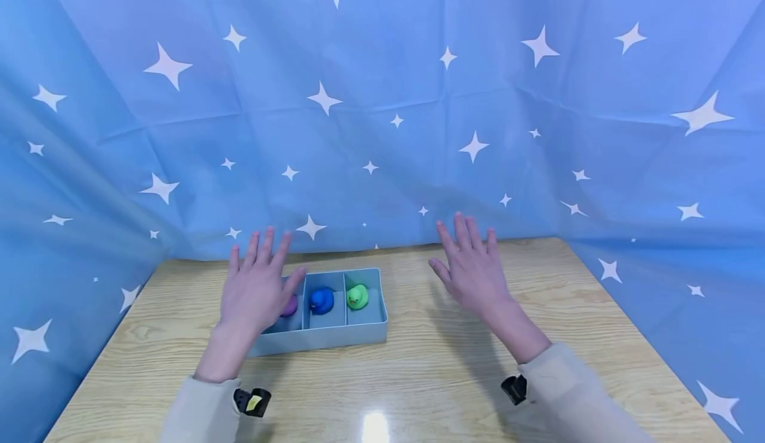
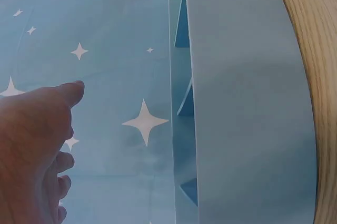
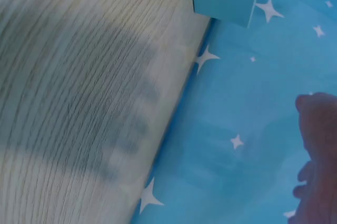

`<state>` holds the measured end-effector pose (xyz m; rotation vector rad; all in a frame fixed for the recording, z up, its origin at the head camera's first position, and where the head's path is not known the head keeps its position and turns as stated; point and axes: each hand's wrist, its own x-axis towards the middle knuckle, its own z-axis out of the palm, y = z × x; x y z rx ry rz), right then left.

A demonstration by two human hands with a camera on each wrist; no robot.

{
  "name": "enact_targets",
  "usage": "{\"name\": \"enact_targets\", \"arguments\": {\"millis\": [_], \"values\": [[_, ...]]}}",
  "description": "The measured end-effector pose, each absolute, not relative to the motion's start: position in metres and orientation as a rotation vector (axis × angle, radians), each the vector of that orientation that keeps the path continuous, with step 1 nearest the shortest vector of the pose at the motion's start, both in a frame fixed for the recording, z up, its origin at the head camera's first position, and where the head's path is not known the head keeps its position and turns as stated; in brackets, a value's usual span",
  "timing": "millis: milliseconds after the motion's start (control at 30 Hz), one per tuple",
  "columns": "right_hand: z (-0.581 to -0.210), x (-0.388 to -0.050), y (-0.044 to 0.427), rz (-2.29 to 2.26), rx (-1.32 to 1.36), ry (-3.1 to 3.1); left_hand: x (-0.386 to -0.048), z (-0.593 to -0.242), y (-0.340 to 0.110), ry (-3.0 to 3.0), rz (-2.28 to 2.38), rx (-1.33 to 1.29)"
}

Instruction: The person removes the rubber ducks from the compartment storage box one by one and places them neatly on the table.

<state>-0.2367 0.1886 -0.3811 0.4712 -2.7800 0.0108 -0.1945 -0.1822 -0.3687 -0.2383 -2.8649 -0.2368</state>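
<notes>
Left hand [image 1: 257,290] and right hand [image 1: 475,273], fingers extended, above wood-grain tabletop [image 1: 418,370]; grey-blue rectangular divided box [image 1: 335,337] containing rounded purple object [image 1: 290,306], blue duck [image 1: 321,301], light-green duck [image 1: 358,297].

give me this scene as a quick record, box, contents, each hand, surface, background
box: pale blue, divided
contents: blue duck in one compartment; green duck in the rightmost; purple object left of the blue duck, partly hidden
left hand: fingers extended, holding nothing, covering the box's left part in the head view
right hand: fingers spread, holding nothing, right of the box
surface: wood-grain table
background: blue cloth with white stars
</notes>
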Motion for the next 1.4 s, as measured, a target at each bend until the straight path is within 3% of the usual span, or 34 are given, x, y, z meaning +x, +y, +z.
{"name": "enact_targets", "arguments": {"millis": [433, 700, 1400], "values": [[-0.385, -0.234, 0.158, 0.537, 0.827, -2.615, -0.168, -0.383, -0.228, -2.737, -0.641, -0.341], [-0.388, -0.237, 0.131, 0.747, 0.935, -2.614, -0.159, -0.398, -0.251, -2.742, -0.890, -0.269], [-0.417, -0.245, 0.070, 1.016, 1.009, -2.874, -0.146, -0.447, -0.275, -2.717, -1.335, -0.077]]}}
